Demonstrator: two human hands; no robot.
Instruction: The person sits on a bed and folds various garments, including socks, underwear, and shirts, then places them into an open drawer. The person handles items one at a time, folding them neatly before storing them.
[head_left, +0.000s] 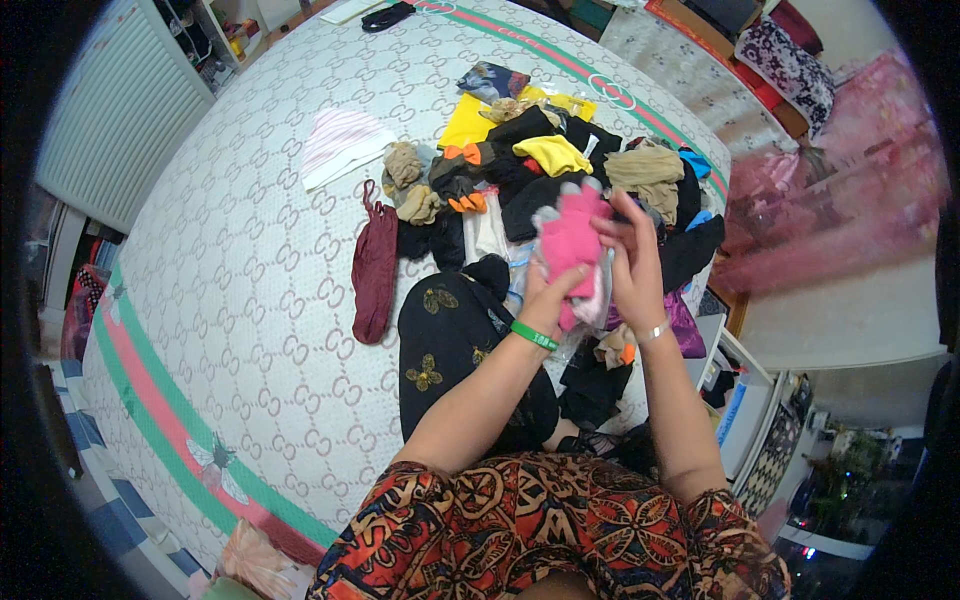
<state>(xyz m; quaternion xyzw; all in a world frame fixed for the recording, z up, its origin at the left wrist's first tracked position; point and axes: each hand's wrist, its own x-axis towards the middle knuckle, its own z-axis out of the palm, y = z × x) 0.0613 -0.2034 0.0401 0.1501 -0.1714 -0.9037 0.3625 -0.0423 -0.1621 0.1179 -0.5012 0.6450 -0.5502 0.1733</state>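
Observation:
A pink knitted glove (571, 244) with pale grey fingertips lies in my left hand (551, 296), the thumb pressed across its lower part. Paler pink fabric and what looks like clear plastic show beneath it. My right hand (636, 262) is at the glove's right edge, fingers spread and some fingertips against the knit. Under and beyond both hands spreads a pile of clothing pieces, with a beige bunched cloth (649, 176), a yellow cloth (555, 154) and a black cloth (536, 206) among them.
A maroon strapped garment (375, 270) and a striped knit cap (345, 146) lie left of the pile on the patterned bed cover (262, 300). My knee in black printed fabric (442, 345) is in front of it. An open white drawer (739, 382) stands at the right.

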